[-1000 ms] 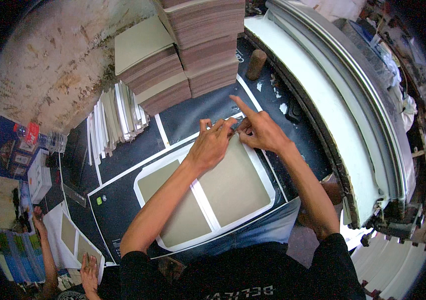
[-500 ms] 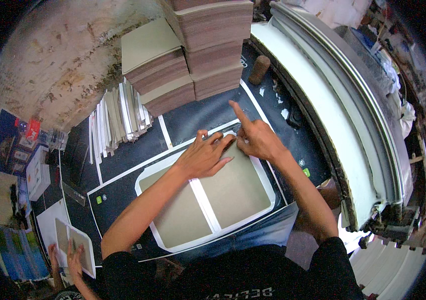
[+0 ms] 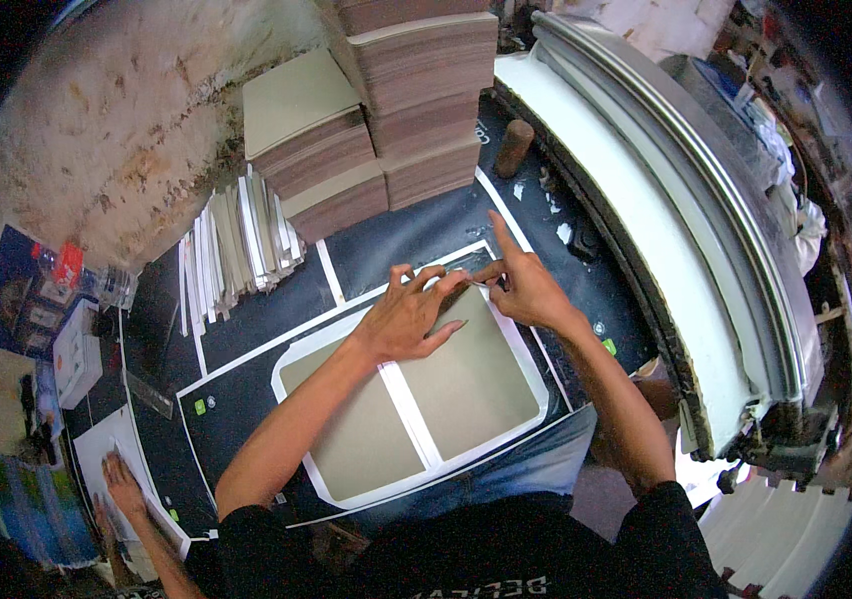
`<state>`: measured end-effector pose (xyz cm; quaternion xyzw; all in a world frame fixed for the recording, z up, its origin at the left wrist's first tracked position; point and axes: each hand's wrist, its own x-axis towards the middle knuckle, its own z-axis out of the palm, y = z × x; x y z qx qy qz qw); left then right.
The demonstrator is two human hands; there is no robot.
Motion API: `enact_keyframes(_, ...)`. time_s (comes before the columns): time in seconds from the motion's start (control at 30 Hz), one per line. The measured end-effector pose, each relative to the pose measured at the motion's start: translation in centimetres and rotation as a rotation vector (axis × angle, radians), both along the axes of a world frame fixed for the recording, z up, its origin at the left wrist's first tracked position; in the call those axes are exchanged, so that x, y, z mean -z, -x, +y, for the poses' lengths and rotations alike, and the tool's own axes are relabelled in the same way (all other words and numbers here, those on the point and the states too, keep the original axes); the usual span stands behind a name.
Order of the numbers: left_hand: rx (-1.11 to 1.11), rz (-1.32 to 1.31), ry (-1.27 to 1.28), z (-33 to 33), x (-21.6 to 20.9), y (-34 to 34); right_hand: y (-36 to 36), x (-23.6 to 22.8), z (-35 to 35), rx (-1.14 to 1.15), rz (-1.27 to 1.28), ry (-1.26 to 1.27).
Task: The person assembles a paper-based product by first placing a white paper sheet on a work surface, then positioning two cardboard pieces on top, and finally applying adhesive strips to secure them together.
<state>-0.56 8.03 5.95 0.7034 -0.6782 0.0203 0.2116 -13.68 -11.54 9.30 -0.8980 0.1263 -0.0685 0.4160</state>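
Note:
A book cover blank lies before me: two grey boards (image 3: 476,374) on a white paper sheet (image 3: 491,445), with a white strip (image 3: 407,414) between them. Its white edge frames the boards, and the corners are cut off. My left hand (image 3: 404,317) rests over the far edge of the right board, thumb spread and fingers bent, fingertips near the far right corner. At that corner my right hand (image 3: 528,288) has its index finger stretched out, while the thumb and other fingers close on the paper edge. The fingertips of both hands nearly meet, partly hiding the corner.
Tall stacks of grey boards (image 3: 426,105) stand at the back. Left of them lean narrow board and paper strips (image 3: 241,235). A long white-topped machine with metal rollers (image 3: 646,200) curves along the right. A brown cylinder (image 3: 515,148) stands near it. Another person's hands (image 3: 124,487) work at lower left.
My right hand has shifted slightly nearer and right at the corner; my left hand stays almost in place. The other person's hand now lies flat on a white sheet, with the boards no longer visible.

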Motion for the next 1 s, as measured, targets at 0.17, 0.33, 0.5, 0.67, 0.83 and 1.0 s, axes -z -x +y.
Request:
enact_keyframes(0.17,0.014,-0.039,-0.053,-0.2,-0.2,-0.2,0.1,0.0,-1.2,-0.02,0.052,-0.14)
enact_keyframes(0.33,0.055,-0.158,-0.017,-0.1,0.8,-0.6,-0.1,0.1,-1.3,-0.013,0.129,-0.275)
enact_keyframes(0.5,0.066,-0.163,0.033,0.0,1.0,-0.5,-0.3,-0.4,-1.0,-0.004,0.221,-0.287)
enact_keyframes(0.67,0.048,-0.156,0.017,0.2,1.2,-0.7,-0.9,-1.1,-0.5,-0.032,0.267,-0.185)
enact_keyframes(0.83,0.03,-0.131,-0.037,0.0,0.9,-0.5,-1.5,-0.9,-0.8,-0.012,0.299,-0.109)
enact_keyframes(1.0,0.05,-0.104,-0.11,-0.2,0.2,-0.5,-1.9,-0.7,-0.7,0.045,0.243,0.008)
